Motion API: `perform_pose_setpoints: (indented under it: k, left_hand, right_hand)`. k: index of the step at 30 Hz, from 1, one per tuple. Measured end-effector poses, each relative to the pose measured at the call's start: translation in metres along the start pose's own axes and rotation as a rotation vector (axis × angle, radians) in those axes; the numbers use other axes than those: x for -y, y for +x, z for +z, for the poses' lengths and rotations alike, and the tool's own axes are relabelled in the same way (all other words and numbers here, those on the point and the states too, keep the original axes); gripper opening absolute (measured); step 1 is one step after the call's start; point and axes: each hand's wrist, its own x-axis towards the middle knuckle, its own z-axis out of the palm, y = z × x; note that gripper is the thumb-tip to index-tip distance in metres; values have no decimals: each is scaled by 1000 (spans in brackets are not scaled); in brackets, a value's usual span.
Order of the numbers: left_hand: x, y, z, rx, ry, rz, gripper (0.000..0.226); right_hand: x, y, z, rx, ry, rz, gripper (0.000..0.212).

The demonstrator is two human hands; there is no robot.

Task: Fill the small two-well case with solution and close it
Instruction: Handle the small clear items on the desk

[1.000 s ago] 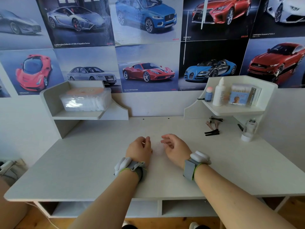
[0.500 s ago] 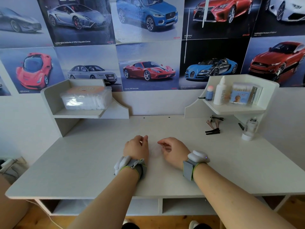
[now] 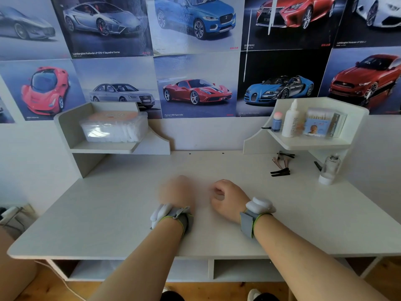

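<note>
My left hand [image 3: 176, 190] rests on the white desk [image 3: 108, 213] near the middle, blurred by motion, so its fingers cannot be read. My right hand [image 3: 227, 198] lies just to its right with the fingers curled in and nothing visible in them. A white squeeze bottle [image 3: 290, 120] with a pointed tip stands on the right wall shelf. I cannot make out a small two-well case anywhere. Both wrists carry grey bands with white modules.
On the right shelf a small blue bottle [image 3: 276, 122] and a cotton-swab box [image 3: 323, 123] flank the white bottle. Black hair clips [image 3: 281, 171] and a clear glass bottle [image 3: 329, 168] sit below. A clear lidded box [image 3: 115, 127] fills the left shelf.
Both hands have slid slightly toward me on the desk. The right hand's fingers have curled in further. The left hand is now in motion and blurred.
</note>
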Motion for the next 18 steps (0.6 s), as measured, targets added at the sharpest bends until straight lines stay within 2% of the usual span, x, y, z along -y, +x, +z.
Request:
perform_pose_setpoints:
  k: [6, 11, 14, 18]
  left_hand:
    - [-1, -4, -4, -15, -84, -21, 23]
    - [-4, -7, -11, 10, -170, -9, 37]
    - [-3, -9, -17, 4, -337, -4, 21]
    - [0, -16, -22, 157, -218, 91, 11]
  right_hand:
    - [-2, 1, 2, -17, -9, 13, 28]
    - [-3, 3, 4, -55, -17, 44, 29]
    - [-4, 3, 4, -67, -13, 51, 29]
    - [-4, 3, 5, -81, 4, 66, 28]
